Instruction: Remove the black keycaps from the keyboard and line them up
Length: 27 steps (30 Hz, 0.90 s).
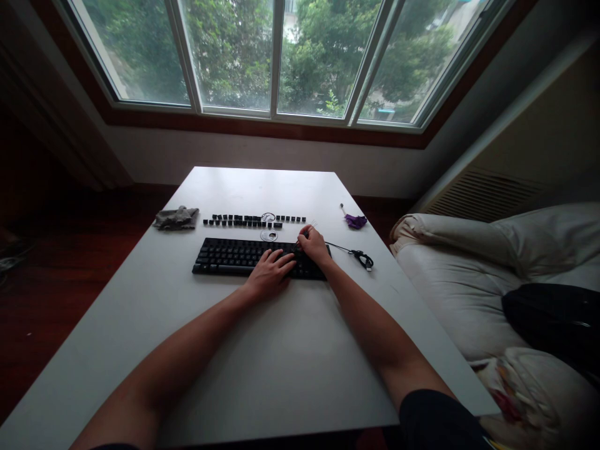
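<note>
A black keyboard (225, 256) lies across the white table. My left hand (270, 273) rests on its right half, fingers stretched out and apart over the keys. Over the keyboard's right end, my right hand (313, 244) is closed in a pinch around a wire keycap puller (314, 223), whose thin wires show above the fingers and below them near the keys. The fingers hide most of this tool and some keys. Behind the keyboard, several loose black keycaps (241, 220) are laid out in rows. Two clear round pieces (269, 236) lie by them.
A grey cloth (177, 219) lies at the table's left edge. To the right are a coiled black cable (363, 259), a purple cloth (355, 221) and a small thin brush-like stick (342, 209). A pale sofa (450, 294) stands right of the white table (262, 369), and a window is beyond.
</note>
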{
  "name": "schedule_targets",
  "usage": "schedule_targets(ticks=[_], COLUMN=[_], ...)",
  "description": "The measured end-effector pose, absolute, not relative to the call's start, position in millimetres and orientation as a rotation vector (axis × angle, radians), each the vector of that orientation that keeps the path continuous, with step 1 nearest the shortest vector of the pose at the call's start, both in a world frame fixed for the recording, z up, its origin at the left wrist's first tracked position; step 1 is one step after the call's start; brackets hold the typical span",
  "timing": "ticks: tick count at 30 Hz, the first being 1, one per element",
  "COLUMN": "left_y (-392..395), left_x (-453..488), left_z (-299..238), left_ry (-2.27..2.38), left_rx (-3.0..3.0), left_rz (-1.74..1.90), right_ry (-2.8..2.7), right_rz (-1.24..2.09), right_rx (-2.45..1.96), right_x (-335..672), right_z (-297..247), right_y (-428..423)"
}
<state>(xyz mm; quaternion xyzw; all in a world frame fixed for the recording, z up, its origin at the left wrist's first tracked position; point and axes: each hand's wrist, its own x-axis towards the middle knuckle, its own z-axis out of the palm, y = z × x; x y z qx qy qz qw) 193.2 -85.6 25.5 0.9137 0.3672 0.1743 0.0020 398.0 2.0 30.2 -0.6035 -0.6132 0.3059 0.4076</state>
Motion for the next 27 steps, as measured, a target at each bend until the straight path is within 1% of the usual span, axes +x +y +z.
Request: schedule_targets(ticks=[2, 9, 14, 20, 27], left_y=[-85.9, -85.1, -84.2, -84.2, -84.1], left_x=[193.3, 193.8, 194.1, 193.5, 193.5], left_z=[26.0, 26.4, 25.4, 24.6, 25.7], left_ry=[1.148, 1.143, 1.138, 1.136, 1.138], left_rx=[2.864, 2.862, 2.866, 2.868, 2.865], left_rz=[0.548, 0.548, 0.549, 0.551, 0.547], right_ry=[-1.612, -1.848, -1.969, -1.917, -1.949], right_rz=[0.716, 0.361, 0.232, 0.275, 0.407], right_rx=[-1.527, -1.472, -1.420, -1.433, -1.300], right_x=[397.7, 392.8, 391.5, 391.7, 395.5], right_z=[31.2, 35.8, 34.5, 34.8, 37.4], right_y=[3.5, -7.4, -16.5, -14.2, -18.6])
